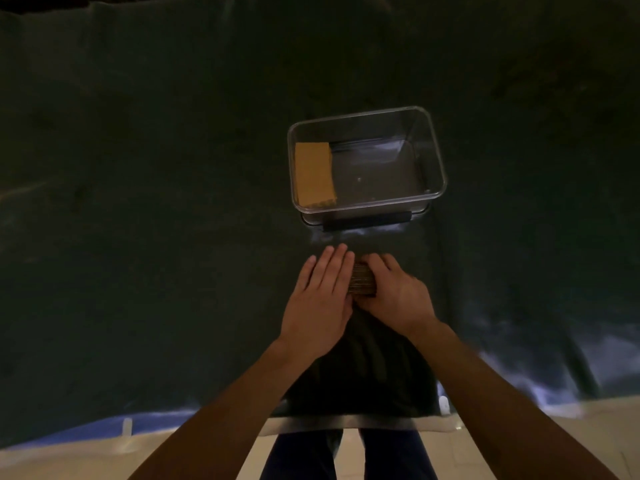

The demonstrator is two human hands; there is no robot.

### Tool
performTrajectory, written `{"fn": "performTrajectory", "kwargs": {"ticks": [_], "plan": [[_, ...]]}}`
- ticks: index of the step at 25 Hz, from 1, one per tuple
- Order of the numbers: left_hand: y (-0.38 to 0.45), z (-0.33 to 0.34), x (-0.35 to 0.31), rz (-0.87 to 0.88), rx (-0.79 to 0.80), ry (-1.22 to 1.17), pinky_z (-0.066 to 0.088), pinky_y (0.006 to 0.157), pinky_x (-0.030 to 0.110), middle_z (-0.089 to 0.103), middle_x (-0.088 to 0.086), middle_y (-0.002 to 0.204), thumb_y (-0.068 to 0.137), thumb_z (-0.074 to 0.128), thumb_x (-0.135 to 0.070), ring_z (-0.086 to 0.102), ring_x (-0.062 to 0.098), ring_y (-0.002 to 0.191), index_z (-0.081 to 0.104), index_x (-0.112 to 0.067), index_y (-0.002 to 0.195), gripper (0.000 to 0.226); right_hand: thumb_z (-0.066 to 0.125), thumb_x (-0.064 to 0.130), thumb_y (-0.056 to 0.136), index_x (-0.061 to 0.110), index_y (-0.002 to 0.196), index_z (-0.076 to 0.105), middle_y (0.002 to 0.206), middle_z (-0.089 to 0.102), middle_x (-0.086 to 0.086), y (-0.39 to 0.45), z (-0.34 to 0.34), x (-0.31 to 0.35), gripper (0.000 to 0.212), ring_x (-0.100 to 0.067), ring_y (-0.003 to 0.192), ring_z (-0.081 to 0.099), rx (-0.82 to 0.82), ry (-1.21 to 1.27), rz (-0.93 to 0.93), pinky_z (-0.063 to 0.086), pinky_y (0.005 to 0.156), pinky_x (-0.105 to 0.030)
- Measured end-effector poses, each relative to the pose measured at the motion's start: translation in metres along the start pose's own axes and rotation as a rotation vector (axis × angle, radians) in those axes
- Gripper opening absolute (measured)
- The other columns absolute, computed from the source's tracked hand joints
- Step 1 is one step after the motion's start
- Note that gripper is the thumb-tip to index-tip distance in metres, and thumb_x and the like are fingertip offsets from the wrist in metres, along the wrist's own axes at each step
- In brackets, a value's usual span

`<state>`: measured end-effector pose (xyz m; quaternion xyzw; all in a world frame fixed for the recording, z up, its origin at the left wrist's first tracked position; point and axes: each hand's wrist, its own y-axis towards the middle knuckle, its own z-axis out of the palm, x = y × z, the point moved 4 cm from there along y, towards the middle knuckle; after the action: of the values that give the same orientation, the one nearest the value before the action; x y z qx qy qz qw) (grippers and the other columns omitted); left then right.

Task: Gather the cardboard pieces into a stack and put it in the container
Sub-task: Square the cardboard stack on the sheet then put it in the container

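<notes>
Pressing a cardboard stack (362,280) between them, left hand (320,299) and right hand (398,294) keep fingers closed around it.

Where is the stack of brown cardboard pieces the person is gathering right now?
The brown cardboard stack sits low-centre, pressed between the left hand and right hand, just in front of the clear plastic container.

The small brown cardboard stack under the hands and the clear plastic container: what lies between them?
In the head view, only bare dark green cloth lies between the cardboard stack and the clear plastic container, whose black handle faces the hands.
</notes>
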<state>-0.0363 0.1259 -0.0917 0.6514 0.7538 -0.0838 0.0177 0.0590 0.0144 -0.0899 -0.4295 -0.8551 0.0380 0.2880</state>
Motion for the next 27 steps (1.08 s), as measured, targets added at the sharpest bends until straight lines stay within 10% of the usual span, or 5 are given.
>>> {"fn": "performTrajectory", "kwargs": {"ticks": [9,14,19,27], "plan": [[0.004,0.002,0.003,-0.003,0.078,-0.092,0.030,0.116,0.055,0.018,0.010,0.164,0.099,0.038,-0.034,0.013,0.027,0.152,0.013,-0.010,0.155,0.066,0.051,-0.016,0.085,0.022,0.152,0.030,0.153,0.041,-0.001,-0.052,0.013,-0.037,0.079,-0.014,0.139,0.041,-0.373,1.052,0.404,0.035,0.113,-0.032],[0.003,0.003,0.004,0.005,0.079,-0.092,0.030,0.115,0.054,0.018,0.011,0.164,0.099,0.038,-0.034,0.013,0.027,0.152,0.013,-0.009,0.155,0.066,0.045,-0.014,0.081,0.038,0.153,0.018,0.153,0.024,0.020,-0.059,0.018,-0.027,0.093,-0.011,0.146,0.026,-0.428,1.155,0.458,0.033,0.117,-0.039],[0.005,0.005,0.006,0.000,0.084,-0.106,0.028,0.116,0.054,0.009,0.011,0.166,0.099,0.039,-0.033,0.007,0.026,0.153,0.008,-0.009,0.156,0.069,0.049,0.002,0.068,0.034,0.153,0.022,0.155,0.038,0.000,-0.047,0.033,-0.005,0.095,-0.014,0.139,0.041,-0.124,1.134,0.312,0.034,0.116,-0.049],[0.003,0.006,0.006,-0.008,0.073,-0.121,0.027,0.117,0.053,0.007,0.010,0.166,0.099,0.038,-0.032,0.006,0.025,0.153,0.008,-0.009,0.156,0.068,0.046,-0.008,0.073,0.023,0.154,0.025,0.159,0.034,-0.002,-0.044,0.028,-0.004,0.089,-0.012,0.141,0.037,-0.282,1.287,0.429,0.031,0.118,-0.041]]}}
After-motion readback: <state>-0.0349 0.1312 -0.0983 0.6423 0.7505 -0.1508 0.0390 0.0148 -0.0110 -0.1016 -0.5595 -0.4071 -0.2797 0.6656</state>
